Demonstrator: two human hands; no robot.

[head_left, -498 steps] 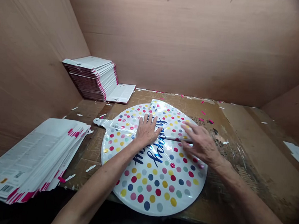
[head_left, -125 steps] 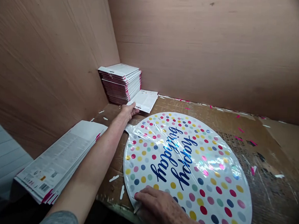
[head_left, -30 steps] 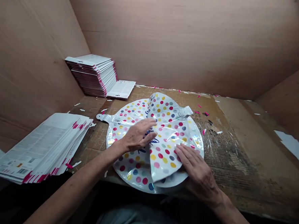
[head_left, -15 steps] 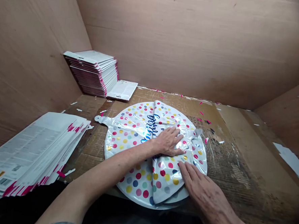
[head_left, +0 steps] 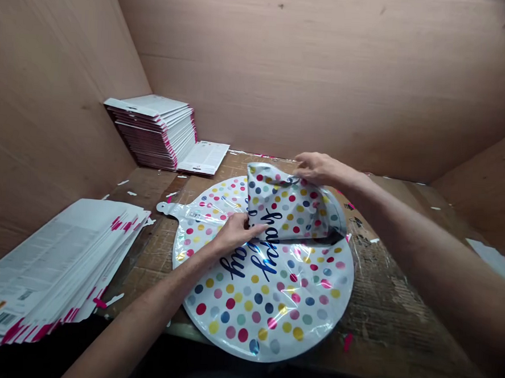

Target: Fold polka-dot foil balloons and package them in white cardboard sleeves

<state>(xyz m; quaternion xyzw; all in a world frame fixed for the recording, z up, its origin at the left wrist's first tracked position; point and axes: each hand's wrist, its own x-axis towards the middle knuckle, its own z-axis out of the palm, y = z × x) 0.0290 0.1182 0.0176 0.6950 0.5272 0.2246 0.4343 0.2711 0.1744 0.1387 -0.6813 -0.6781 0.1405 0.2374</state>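
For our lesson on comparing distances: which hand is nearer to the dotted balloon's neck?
Left. The left hand is near the middle of the balloon, right of its neck; the right hand is farther right, at the folded part.

Place: small packing bench, likely a workshop | Walls: bare plywood panels (head_left: 319, 73) on three sides | Surface: worn, taped cardboard (head_left: 406, 267) | Stock: stacked printed card sleeves (head_left: 153, 131), pink and white scraps (head_left: 115, 299) scattered about

Dotted balloon (head_left: 281, 322) — glossy, smooth foil
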